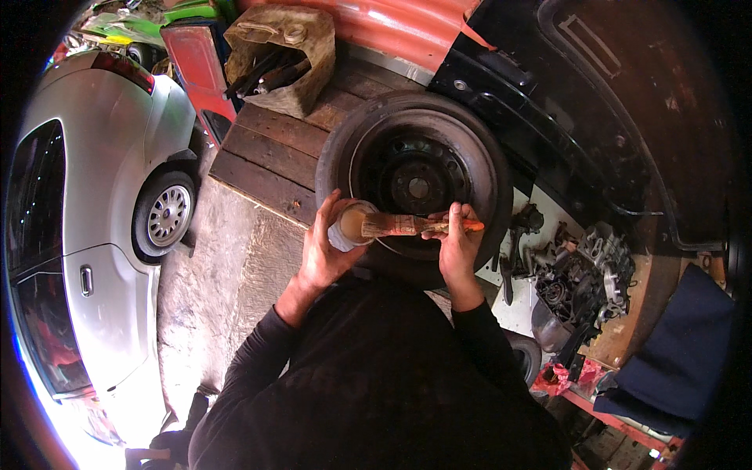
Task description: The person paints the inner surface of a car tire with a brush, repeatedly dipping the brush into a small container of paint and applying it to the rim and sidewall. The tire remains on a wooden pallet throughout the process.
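My left hand (323,243) is wrapped round a small whitish container (340,236) with tan contents showing at its mouth. In my right hand (458,249) is a worn paintbrush (415,225) with an orange handle end, held level. Its brown bristles reach to the mouth of the container; whether they dip inside I cannot tell. Both hands are over the near part of a car wheel (337,149), a black tyre on a dark steel rim, lying flat with its centre hole facing up.
A wooden plank bench (274,133) carries a cut-open container (313,59) with dark tools inside. To the left stands a silver car (102,172). Greasy engine parts (580,274) lie at the right, below a large dark panel (611,117). A dark blue cloth (677,345) hangs at far right.
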{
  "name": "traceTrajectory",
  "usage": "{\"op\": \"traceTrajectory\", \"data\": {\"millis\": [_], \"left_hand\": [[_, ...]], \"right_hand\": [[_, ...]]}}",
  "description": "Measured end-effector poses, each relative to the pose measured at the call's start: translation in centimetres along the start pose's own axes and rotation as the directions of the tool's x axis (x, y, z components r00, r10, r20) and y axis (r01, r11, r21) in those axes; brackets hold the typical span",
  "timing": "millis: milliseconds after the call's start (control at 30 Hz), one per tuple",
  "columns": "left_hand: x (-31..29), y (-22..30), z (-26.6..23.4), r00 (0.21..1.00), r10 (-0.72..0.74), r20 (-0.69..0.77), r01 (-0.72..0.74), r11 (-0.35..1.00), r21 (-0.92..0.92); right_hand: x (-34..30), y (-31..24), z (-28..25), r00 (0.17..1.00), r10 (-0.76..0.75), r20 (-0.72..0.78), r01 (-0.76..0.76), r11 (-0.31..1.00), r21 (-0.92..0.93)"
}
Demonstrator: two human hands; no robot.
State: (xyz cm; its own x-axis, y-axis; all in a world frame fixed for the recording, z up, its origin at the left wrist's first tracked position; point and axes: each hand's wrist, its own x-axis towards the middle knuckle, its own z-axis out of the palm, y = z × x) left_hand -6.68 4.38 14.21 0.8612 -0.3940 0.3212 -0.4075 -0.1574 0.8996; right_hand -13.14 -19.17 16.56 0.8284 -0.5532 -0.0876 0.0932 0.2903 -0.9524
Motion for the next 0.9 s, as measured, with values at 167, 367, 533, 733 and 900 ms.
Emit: {"op": "traceTrajectory", "data": {"millis": [167,367,533,733,900], "left_hand": [[0.2,0.0,-0.4,0.999,0.021,-0.035,-0.02,1.0,0.006],[0.7,-1.9,-2.1,0.987,0.013,-0.157,0.0,0.996,0.084],[1.0,-6.6,-4.6,0.95,-0.065,-0.307,0.146,0.957,0.25],[1.7,-13.6,-7.1,0.95,-0.082,-0.301,0.223,0.855,0.468],[2.7,-19.1,-7.9,0.952,-0.192,-0.241,0.295,0.787,0.542]], "right_hand": [[-0.2,0.6,1.0,0.982,0.148,-0.115,-0.131,0.981,0.143],[0.6,2.8,0.1,0.951,0.308,0.04,-0.302,0.886,0.353],[1.3,4.8,0.0,0.935,0.347,0.08,-0.355,0.89,0.286],[4.7,6.6,1.8,0.918,0.396,-0.009,-0.384,0.895,0.229],[12.4,8.1,5.8,0.985,0.156,-0.07,-0.148,0.983,0.108]]}}
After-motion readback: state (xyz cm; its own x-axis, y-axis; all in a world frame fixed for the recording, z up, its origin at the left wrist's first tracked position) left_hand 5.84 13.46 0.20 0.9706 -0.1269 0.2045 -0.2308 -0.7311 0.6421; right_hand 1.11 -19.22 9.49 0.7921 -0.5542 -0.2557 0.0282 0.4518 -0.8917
